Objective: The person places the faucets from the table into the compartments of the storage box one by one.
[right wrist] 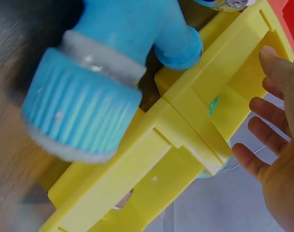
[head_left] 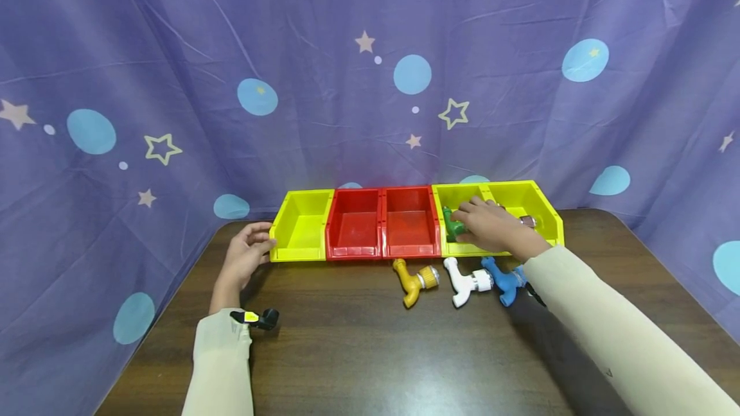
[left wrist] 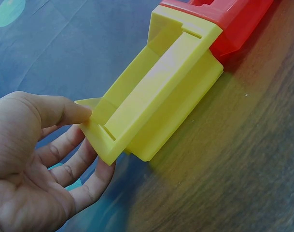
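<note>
1. The right hand (head_left: 488, 222) is over the inner yellow bin (head_left: 462, 250), its fingers loosely extended and apart; the right wrist view shows nothing in its grasp. Whether a fingertip touches the green tap cannot be told.
2. The green tap (head_left: 453, 227) lies inside that bin, at its left wall, beside the fingers. Its visible narrow end points toward the back; the hand hides the rest, so its full long axis cannot be read.
3. The left hand (head_left: 250, 250) pinches the front outer corner of the left-end yellow bin (head_left: 302, 253) between thumb and fingers.
4. In front of the bins, the orange-yellow tap (head_left: 412, 284), white tap (head_left: 462, 284) and blue tap (head_left: 506, 282) lie with knobs rightward, inlets toward the bins and spouts toward the person.
5. Two red bins, the left one (head_left: 354, 252) and the right one (head_left: 410, 252), stand between the yellow ones. The right-end yellow bin (head_left: 552, 214) holds a piece with a brown knob (head_left: 527, 221).
6. The surface (head_left: 341, 339) stretches broadly between the sleeves; a curtain (head_left: 324, 82) rises close behind the bins.
</note>
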### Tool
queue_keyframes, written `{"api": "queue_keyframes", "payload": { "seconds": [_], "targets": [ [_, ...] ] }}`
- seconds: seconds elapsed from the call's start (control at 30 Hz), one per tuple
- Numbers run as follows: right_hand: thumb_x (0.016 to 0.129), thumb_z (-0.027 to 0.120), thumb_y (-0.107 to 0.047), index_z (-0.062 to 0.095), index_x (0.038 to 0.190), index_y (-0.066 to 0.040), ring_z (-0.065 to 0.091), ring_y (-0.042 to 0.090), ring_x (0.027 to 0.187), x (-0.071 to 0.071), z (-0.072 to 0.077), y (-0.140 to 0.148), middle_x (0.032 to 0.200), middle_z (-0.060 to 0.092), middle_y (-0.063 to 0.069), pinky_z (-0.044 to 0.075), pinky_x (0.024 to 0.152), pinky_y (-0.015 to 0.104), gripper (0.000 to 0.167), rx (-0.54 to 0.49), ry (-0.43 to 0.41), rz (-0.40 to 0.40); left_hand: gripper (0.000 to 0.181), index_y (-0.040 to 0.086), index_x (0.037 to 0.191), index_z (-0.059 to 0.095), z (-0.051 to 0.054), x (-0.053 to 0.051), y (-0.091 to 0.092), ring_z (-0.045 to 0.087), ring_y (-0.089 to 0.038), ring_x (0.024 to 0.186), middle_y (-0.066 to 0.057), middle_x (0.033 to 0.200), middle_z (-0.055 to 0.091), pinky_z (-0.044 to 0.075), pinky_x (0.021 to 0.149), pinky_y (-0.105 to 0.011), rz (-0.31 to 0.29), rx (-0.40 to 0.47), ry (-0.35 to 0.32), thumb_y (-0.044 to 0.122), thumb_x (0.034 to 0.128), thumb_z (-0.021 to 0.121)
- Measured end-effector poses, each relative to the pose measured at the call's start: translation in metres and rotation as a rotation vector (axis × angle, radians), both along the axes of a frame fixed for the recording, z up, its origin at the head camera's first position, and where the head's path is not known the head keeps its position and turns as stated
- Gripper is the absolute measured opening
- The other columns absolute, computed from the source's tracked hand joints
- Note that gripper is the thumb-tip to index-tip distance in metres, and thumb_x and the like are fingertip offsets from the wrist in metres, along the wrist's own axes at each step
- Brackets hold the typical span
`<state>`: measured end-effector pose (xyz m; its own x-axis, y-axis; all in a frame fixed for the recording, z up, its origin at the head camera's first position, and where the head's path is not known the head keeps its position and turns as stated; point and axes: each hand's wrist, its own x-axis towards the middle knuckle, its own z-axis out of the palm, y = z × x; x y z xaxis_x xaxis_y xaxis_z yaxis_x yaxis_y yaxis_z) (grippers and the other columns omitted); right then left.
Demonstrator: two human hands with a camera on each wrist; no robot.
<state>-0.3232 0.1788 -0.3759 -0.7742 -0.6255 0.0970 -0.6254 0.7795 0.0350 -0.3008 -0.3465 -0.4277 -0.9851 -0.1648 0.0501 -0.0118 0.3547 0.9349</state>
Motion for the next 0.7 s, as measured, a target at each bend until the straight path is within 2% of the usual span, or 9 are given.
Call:
{"api": "queue_keyframes", "payload": {
  "seconds": [0.3, 0.53, 0.7],
  "targets": [
    [0.094, 0.076, -0.035, 0.067, 0.13, -0.009, 0.054, 0.029, 0.111, 0.016, -0.003, 0.013, 0.12, 0.065, 0.007, 0.049, 0.09, 0.05, 0.046, -0.009, 0.091, 0.083, 0.048, 0.008, 0.145, 0.049, 0.004, 0.003, 0.0, 0.061, -0.023, 0.102, -0.012, 0.118, 0.055, 0.059, 0.079, -0.033, 0.007, 0.002, 0.001, 0.011, 0.0998, 0.064],
    [0.089, 0.081, -0.033, 0.068, 0.126, -0.008, 0.056, 0.03, 0.109, 0.035, -0.012, 0.029, 0.119, 0.065, 0.009, 0.052, 0.092, 0.054, 0.046, -0.003, 0.193, 0.153, 0.047, 0.009, 0.145, 0.049, 0.001, 0.0, 0.002, 0.061, -0.024, 0.103, -0.011, 0.118, 0.055, 0.059, 0.078, -0.033, -0.001, 0.013, -0.001, 0.012, 0.1, 0.064],
    [0.089, 0.081, -0.032, 0.068, 0.125, -0.008, 0.057, 0.031, 0.108, 0.048, -0.017, 0.038, 0.119, 0.064, 0.01, 0.052, 0.091, 0.053, 0.046, 0.01, 0.218, 0.175, 0.047, 0.009, 0.144, 0.05, -0.001, -0.001, 0.001, 0.061, -0.026, 0.104, -0.012, 0.118, 0.055, 0.059, 0.077, -0.032, 0.013, 0.007, 0.002, 0.011, 0.0994, 0.064]
  ]
}}
